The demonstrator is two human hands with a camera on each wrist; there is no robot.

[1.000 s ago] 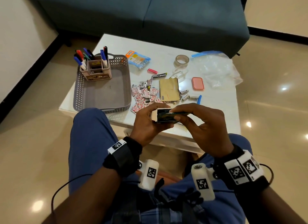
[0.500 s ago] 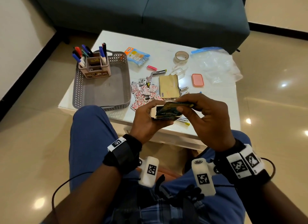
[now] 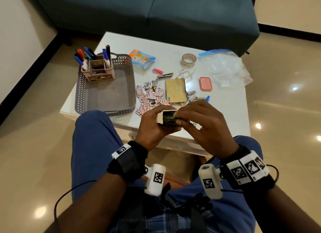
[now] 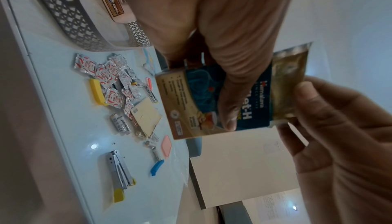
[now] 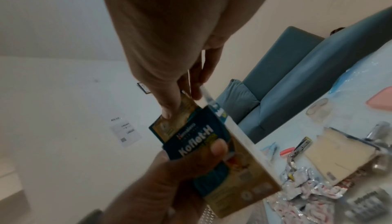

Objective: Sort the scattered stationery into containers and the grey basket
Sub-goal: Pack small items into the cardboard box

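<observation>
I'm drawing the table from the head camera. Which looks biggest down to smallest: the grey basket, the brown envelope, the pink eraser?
1. Grey basket, by far the biggest.
2. Brown envelope, in the middle.
3. Pink eraser, the smallest.

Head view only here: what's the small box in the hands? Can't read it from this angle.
Observer: The right wrist view shows the box printed Koflet-H, gripped by the left hand.
Operator: Anything coming out of it?
Observer: A gold foil sachet sticks out of its open end, pinched by the right hand.
Operator: Anything hidden behind the hands?
Observer: A stapler with a yellow tip lies on the table near its edge.
</observation>
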